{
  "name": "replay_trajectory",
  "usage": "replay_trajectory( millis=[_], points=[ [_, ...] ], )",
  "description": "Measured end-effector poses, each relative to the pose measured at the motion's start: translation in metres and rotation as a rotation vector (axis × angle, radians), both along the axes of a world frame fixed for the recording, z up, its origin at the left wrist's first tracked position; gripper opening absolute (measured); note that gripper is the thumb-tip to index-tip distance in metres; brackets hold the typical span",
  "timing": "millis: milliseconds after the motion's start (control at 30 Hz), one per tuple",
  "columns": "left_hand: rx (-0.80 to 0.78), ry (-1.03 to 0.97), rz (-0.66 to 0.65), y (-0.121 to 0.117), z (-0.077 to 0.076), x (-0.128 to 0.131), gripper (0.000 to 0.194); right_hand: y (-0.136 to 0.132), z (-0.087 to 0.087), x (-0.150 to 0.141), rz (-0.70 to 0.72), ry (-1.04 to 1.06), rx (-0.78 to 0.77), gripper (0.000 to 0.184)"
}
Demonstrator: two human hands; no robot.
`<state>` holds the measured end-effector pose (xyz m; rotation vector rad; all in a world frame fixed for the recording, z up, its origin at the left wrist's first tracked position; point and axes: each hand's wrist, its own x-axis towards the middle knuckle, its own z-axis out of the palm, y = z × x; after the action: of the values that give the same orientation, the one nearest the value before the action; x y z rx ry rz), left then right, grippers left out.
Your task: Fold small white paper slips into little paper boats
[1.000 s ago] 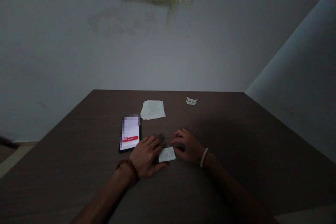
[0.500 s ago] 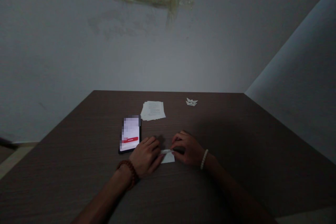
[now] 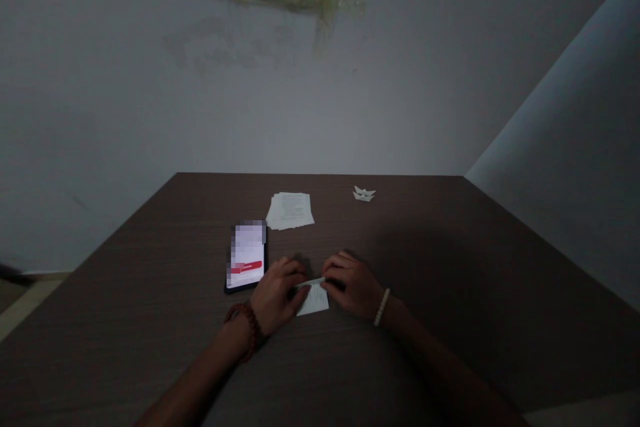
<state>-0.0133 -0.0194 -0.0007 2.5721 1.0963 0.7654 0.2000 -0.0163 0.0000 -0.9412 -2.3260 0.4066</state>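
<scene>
A small piece of printed paper [image 3: 314, 299] lies between my hands near the middle of the table, with a narrow folded strip along its far edge. My left hand [image 3: 278, 293], with a brown bead bracelet at the wrist, is closed on the paper's left side, thumb over the fold. On the right, my right hand [image 3: 352, 285], wearing a pale bead bracelet, pinches the far right corner between thumb and fingers. Parts of the paper's left edge and far corners are hidden under my fingers.
A phone [image 3: 247, 255] with a lit screen lies just left of my left hand. Behind it rests a stack of printed paper sheets [image 3: 290, 211]. Folded paper boats [image 3: 364, 194] sit farther back on the brown table [image 3: 150, 280], which meets a grey wall.
The paper has turned slightly, and its folded far edge now slants up to the right. My right hand has shifted a little left; more of the paper's printed face shows.
</scene>
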Motion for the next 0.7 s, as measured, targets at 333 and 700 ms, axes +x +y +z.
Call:
replay_trajectory(
  millis=[333, 700],
  points=[
    [-0.025, -0.004, 0.006, 0.0028, -0.0024, -0.0015, 0.015, 0.0048, -0.0052, 0.0020, -0.031, 0.000, 0.035, 0.004],
    [0.042, 0.107, -0.098, 0.0017, 0.0037, -0.0055, 0.021, 0.0023, -0.0019, 0.0026, 0.033, -0.099, 0.034, 0.024]
  ],
)
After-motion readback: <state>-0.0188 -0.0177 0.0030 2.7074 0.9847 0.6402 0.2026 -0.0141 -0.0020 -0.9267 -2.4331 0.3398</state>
